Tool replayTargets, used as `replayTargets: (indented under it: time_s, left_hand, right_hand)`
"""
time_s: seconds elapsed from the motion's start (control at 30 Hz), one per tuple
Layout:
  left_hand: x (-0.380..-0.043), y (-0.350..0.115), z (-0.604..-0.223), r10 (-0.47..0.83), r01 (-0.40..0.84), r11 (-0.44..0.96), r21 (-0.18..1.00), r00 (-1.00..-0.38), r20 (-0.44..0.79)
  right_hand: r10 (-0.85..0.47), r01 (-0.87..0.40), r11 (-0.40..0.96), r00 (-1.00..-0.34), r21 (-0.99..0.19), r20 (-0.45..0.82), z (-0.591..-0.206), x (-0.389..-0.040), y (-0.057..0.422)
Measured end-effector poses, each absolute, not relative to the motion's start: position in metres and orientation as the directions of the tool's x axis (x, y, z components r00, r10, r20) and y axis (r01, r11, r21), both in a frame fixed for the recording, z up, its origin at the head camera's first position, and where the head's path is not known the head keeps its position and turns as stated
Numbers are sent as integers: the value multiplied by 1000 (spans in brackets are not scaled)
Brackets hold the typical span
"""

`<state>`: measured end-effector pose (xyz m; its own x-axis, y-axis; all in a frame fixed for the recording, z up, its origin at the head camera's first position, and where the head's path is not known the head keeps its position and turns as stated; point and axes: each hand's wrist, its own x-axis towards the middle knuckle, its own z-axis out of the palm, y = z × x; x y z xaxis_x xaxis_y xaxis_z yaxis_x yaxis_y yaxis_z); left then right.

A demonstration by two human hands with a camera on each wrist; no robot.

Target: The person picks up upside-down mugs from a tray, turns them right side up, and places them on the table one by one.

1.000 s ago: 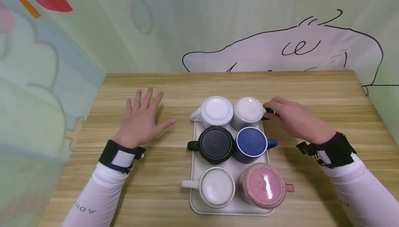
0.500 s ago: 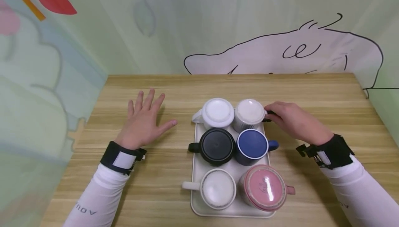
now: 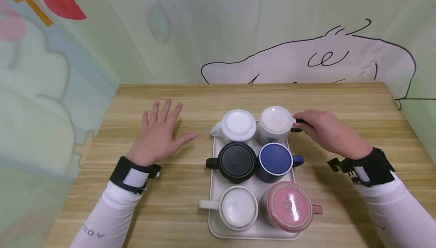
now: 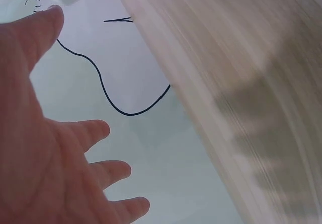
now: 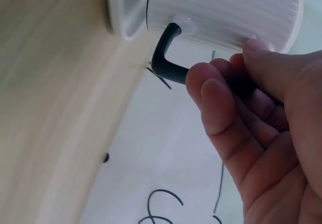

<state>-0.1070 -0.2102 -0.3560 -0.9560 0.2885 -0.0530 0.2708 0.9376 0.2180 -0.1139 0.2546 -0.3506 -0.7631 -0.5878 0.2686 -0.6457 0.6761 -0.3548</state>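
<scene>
1. Pinching white mug point(image 3: 276, 120) by black handle point(image 5: 161, 60) w/ R hand point(image 3: 332, 133), at tray's point(image 3: 218, 181) 1 o'clock.
2. Holding nothing w/ splayed L hand point(image 3: 156, 139) at 10 o'clock.
3. Prob. stiff, slick, breakable, midwt.; best held by handle.

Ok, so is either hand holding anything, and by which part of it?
The right hand holds the white mug at the tray's far right by its black handle; the left hand holds nothing.

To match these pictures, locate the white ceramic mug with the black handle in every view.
Head: mug at far right corner of white rectangular tray, handle held by right hand.
Left wrist: not identifiable there.
Right wrist: top, right of centre.
Shared landmark: pale wooden table.
</scene>
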Motion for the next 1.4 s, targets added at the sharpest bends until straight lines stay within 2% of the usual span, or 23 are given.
replayTargets:
  time_s: [0.2, 0.47, 0.67, 0.93, 1.07, 1.27, 1.4]
  left_hand:
    - [-109, -205, -353, 319, 309, 923, 228, -948, -8]
    - [-112, -191, -347, 392, 420, 854, 308, -908, 150]
    - [-113, -175, -342, 425, 508, 756, 413, -860, 281]
    - [-113, -143, -336, 430, 524, 606, 599, -849, 308]
    - [-116, -125, -336, 428, 502, 503, 703, -852, 302]
    - [-119, -97, -336, 411, 358, 300, 884, -885, 219]
    - [-121, -79, -335, 410, 286, 174, 942, -891, 195]
  right_hand:
    - [-567, -648, 688, -761, -327, 316, -338, -115, 259]
    - [-516, -617, 723, -782, -312, 350, -315, -117, 258]
    - [-480, -616, 701, -780, -360, 401, -305, -120, 252]
    - [-377, -585, 639, -804, -500, 460, -302, -125, 233]
    - [-341, -569, 566, -820, -596, 460, -301, -127, 221]
    - [-328, -537, 410, -841, -737, 430, -297, -128, 204]
    - [-338, -489, 282, -856, -826, 391, -297, -130, 195]
